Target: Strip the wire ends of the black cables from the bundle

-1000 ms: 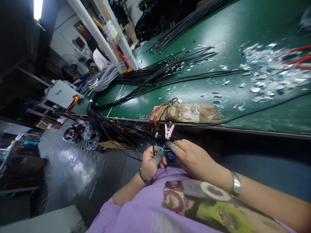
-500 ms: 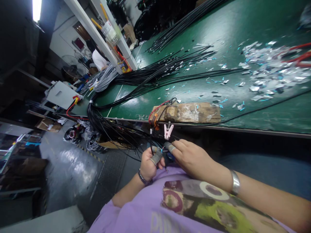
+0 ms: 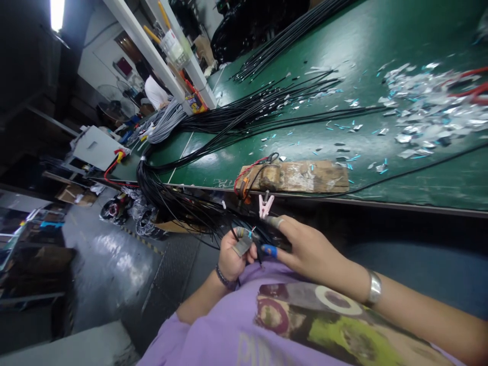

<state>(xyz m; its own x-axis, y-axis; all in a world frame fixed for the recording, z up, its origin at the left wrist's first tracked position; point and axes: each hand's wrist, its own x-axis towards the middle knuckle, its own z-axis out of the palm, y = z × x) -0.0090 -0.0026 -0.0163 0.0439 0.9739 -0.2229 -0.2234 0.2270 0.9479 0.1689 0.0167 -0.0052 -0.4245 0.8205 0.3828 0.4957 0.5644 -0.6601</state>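
Note:
My left hand (image 3: 233,254), with grey tape on its thumb and index finger, pinches a black cable whose end shows thin light-blue and white wires. Just to its right, my right hand (image 3: 301,244) has its thumb and index finger apart, with blue tape on the thumb and grey tape on the index finger. Nothing shows between those fingers. The grey-taped fingertip is beside a pink clip (image 3: 266,205) at the bench edge. Above the clip, a wooden board (image 3: 312,176) with red and black wires lies along the edge.
Black cables (image 3: 229,119) lie across the green bench (image 3: 412,178), and a bundle (image 3: 160,195) hangs over its edge. Foil scraps (image 3: 430,112) are scattered at the right. A white post (image 3: 152,51) stands at the back, and a person (image 3: 154,94) is beyond it.
My right hand's thumb and index finger have spread apart and moved away from the wire ends. My left hand still grips the cable in nearly the same place.

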